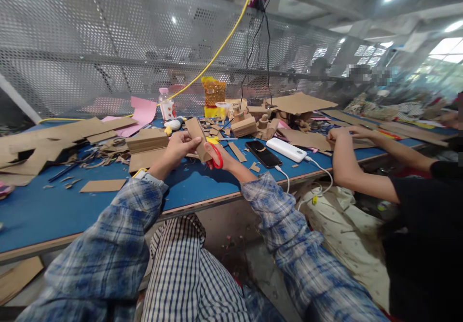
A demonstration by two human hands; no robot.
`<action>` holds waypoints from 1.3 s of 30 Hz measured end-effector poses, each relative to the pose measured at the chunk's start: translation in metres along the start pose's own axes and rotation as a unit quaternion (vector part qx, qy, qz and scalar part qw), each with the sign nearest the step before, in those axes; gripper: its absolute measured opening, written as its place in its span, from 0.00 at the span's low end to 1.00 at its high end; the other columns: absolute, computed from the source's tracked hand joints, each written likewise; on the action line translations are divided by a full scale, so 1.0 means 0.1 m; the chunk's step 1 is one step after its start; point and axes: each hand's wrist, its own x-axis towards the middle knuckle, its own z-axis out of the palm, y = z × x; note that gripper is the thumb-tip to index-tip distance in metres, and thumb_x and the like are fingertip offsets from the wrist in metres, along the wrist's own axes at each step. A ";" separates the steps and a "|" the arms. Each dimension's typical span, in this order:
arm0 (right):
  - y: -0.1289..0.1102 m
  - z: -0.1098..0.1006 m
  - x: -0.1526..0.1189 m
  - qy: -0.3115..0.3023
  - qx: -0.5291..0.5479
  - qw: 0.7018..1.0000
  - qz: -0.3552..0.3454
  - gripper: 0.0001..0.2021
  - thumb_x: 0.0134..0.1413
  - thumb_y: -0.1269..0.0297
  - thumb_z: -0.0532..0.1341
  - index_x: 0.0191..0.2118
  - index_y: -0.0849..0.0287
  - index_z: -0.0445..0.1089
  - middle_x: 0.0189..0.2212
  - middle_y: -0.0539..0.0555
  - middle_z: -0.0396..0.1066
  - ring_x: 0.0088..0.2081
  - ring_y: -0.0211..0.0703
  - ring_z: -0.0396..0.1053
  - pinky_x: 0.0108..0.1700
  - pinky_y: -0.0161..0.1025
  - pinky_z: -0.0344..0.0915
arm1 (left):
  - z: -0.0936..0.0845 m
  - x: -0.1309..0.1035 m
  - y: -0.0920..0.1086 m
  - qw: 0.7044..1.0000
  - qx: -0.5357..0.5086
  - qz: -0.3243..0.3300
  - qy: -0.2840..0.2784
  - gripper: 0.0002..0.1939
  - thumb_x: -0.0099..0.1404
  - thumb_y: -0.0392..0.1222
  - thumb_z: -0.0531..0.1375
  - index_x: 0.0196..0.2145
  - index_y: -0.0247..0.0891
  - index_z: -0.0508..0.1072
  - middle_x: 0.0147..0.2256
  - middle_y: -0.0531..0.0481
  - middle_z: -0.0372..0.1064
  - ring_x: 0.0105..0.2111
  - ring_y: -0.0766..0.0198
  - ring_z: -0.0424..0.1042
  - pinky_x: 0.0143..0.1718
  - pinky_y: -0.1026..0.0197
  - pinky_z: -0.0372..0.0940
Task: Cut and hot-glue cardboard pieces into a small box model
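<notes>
My left hand (178,149) pinches a brown cardboard strip (197,136) between thumb and fingers, tilted up above the blue table. Red-handled scissors (217,158) are in my right hand (226,159), close against the strip's lower end. The scissor blades are hidden behind the cardboard, so whether they are cutting cannot be seen. Below and left of my left hand lies a stack of cardboard pieces (148,141). A narrow cardboard strip (237,151) rests on the table just right of my right hand.
A black phone (263,154) and a white power bank (286,149), both with white cables, lie to the right. Cardboard scraps (112,153) litter the left. A bottle (166,105) stands behind. At the right, a co-worker's hands (347,133) are over cardboard. A yellow cable (217,47) hangs overhead.
</notes>
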 end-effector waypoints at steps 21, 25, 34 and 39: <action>0.02 -0.02 0.04 0.010 0.017 1.000 0.002 0.38 0.47 0.20 0.50 0.27 0.57 0.64 0.13 0.47 0.62 0.14 0.35 0.61 0.16 0.33 0.57 | 0.00 -0.01 0.05 1.000 0.003 0.000 -0.015 0.36 0.38 0.65 0.74 0.33 0.32 0.74 0.25 0.48 0.74 0.23 0.63 0.72 0.24 0.64 0.68; -0.01 -0.03 0.04 0.015 0.042 0.999 0.015 0.37 0.47 0.22 0.54 0.29 0.58 0.65 0.17 0.49 0.67 0.16 0.35 0.64 0.17 0.33 0.61 | 0.00 0.01 0.01 0.999 0.016 0.009 -0.039 0.34 0.41 0.64 0.74 0.34 0.32 0.75 0.27 0.47 0.75 0.24 0.62 0.74 0.25 0.64 0.70; 0.02 -0.05 0.04 0.046 -0.016 0.999 -0.016 0.29 0.55 0.31 0.57 0.24 0.56 0.62 0.18 0.48 0.62 0.21 0.35 0.61 0.21 0.34 0.59 | 0.00 0.01 0.00 0.999 0.025 -0.014 -0.045 0.31 0.42 0.60 0.74 0.36 0.33 0.76 0.27 0.49 0.76 0.23 0.63 0.73 0.24 0.63 0.70; -0.01 -0.09 0.08 0.057 -0.019 0.998 -0.030 0.29 0.54 0.33 0.59 0.22 0.56 0.61 0.18 0.47 0.60 0.22 0.35 0.59 0.24 0.34 0.58 | 0.03 -0.01 0.06 0.999 0.026 -0.005 -0.029 0.29 0.43 0.59 0.74 0.34 0.33 0.76 0.26 0.48 0.76 0.25 0.61 0.74 0.26 0.62 0.70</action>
